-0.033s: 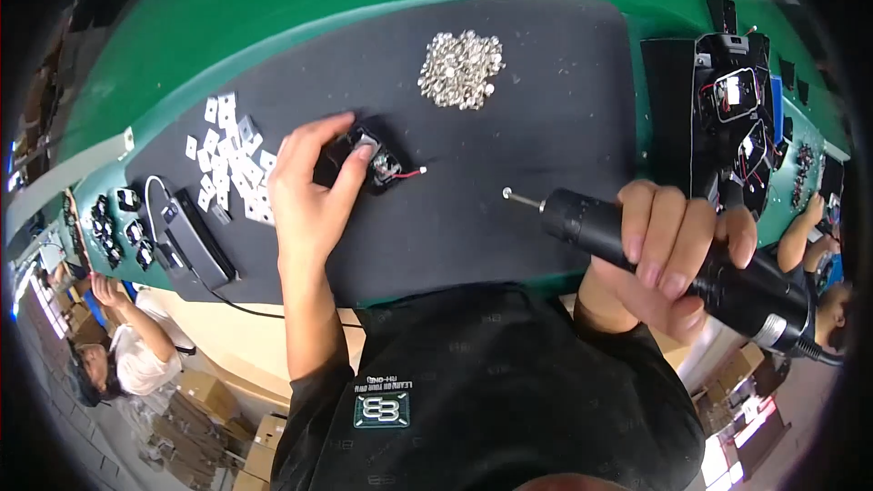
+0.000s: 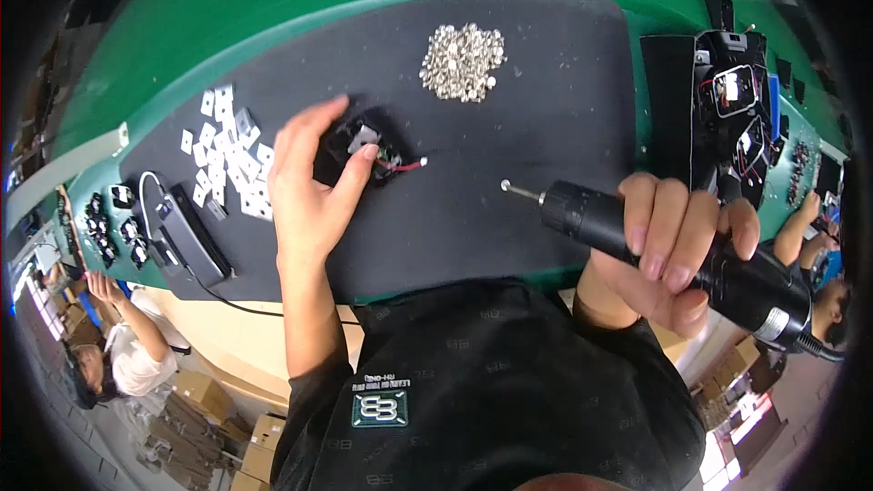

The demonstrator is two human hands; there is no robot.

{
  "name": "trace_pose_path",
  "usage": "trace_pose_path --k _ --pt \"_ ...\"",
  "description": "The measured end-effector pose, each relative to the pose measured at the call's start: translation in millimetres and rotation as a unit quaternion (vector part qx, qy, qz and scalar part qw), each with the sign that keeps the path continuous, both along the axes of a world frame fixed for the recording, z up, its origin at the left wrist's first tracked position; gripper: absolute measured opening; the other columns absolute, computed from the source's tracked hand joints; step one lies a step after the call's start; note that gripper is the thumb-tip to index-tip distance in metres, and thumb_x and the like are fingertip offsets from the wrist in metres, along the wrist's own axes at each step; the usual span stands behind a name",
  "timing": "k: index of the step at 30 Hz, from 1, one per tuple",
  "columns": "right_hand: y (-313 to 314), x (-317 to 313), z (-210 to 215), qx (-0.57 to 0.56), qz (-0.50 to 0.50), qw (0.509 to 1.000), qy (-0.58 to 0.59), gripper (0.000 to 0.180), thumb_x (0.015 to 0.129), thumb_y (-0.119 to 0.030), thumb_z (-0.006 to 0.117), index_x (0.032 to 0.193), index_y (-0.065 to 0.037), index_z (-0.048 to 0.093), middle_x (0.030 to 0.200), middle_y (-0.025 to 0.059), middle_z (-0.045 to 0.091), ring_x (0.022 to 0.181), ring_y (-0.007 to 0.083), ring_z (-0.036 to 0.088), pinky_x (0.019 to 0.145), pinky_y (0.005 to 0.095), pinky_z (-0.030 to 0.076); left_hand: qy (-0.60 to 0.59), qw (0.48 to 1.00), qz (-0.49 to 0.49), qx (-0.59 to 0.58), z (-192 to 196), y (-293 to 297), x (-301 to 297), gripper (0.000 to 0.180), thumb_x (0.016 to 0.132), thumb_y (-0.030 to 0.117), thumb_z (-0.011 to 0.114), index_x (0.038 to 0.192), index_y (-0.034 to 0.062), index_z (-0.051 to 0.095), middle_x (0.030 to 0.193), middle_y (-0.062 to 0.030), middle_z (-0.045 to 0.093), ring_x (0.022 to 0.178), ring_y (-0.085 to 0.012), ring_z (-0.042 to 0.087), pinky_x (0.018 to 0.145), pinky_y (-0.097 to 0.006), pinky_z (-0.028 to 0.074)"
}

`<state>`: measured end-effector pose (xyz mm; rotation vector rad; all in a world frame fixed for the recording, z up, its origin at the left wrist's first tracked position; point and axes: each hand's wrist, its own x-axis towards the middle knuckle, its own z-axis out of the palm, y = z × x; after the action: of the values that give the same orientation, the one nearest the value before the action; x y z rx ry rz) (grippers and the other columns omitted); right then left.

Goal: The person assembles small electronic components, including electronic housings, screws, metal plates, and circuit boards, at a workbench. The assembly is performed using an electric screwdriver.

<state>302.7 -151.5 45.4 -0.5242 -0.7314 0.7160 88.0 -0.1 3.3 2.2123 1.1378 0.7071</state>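
In my right hand (image 2: 668,250) is a black electric screwdriver (image 2: 587,216), my fingers wrapped round its body. Its thin bit points left over the mat, with a small silver screw (image 2: 506,185) at the tip. My left hand (image 2: 314,177) is open around a small black plastic housing (image 2: 364,138), the thumb over its near edge and the index finger stretched out away from it. A short red lead with a white plug (image 2: 423,162) sticks out of the housing to the right. Its inside is blurred. The left hand's other fingers are mostly hidden.
Beyond the hands a pile of silver screws (image 2: 462,64) lies on the black mat (image 2: 555,82). Several small whitish plates (image 2: 223,150) are scattered at left, near a black power unit (image 2: 191,232) with a cable. A black bin (image 2: 668,109) of assemblies stands at right. Co-workers sit either side.
The black housing has turned a little, and its red lead now lies nearer my thumb. My left index finger has moved slightly away from it. The screwdriver has barely moved.
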Motion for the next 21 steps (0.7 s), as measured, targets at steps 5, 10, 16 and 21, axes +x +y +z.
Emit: trace_pose_path --k 5,10,16,21 --pt "7 -15 12 -0.005 0.018 1.0 -0.012 0.044 0.075 -0.014 0.073 0.113 -0.017 0.049 0.072 -0.0039 0.056 0.064 0.0077 0.053 0.067 0.0232 0.043 -0.148 0.984 -0.1 0.001 8 -17 -8 0.028 0.064 0.011 0.076 0.089 0.0046 0.067 0.085 -0.0067 0.065 0.081 -0.0225 0.06 0.075 -0.034 0.046" --pt "12 -33 17 0.021 0.017 1.0 -0.004 0.046 0.073 -0.014 0.075 0.112 -0.015 0.051 0.073 -0.004 0.058 0.065 0.0078 0.054 0.066 0.0232 0.044 -0.065 0.983 -0.133 0.112 9 -45 -1 0.038 0.055 0.036 0.083 0.079 0.0102 0.068 0.073 -0.0002 0.062 0.074 -0.0207 0.054 0.074 -0.033 0.036" --pt "13 -42 17 0.041 0.034 0.999 0.001 0.047 0.072 -0.015 0.077 0.112 -0.014 0.051 0.072 -0.0048 0.058 0.065 0.0072 0.055 0.063 0.0217 0.045 -0.087 0.986 -0.126 0.071 0 -58 3 0.03 0.056 0.027 0.081 0.079 0.0109 0.07 0.07 0.002 0.062 0.073 -0.0169 0.054 0.073 -0.031 0.033" --pt "7 -40 18 0.026 0.026 0.999 -0.017 0.047 0.072 -0.014 0.077 0.111 -0.013 0.051 0.072 -0.0046 0.058 0.064 0.0073 0.055 0.062 0.0214 0.045 -0.107 0.982 -0.147 0.058 3 -58 2 0.026 0.055 0.019 0.08 0.079 0.0108 0.071 0.07 0.0016 0.062 0.072 -0.0152 0.055 0.071 -0.03 0.033"
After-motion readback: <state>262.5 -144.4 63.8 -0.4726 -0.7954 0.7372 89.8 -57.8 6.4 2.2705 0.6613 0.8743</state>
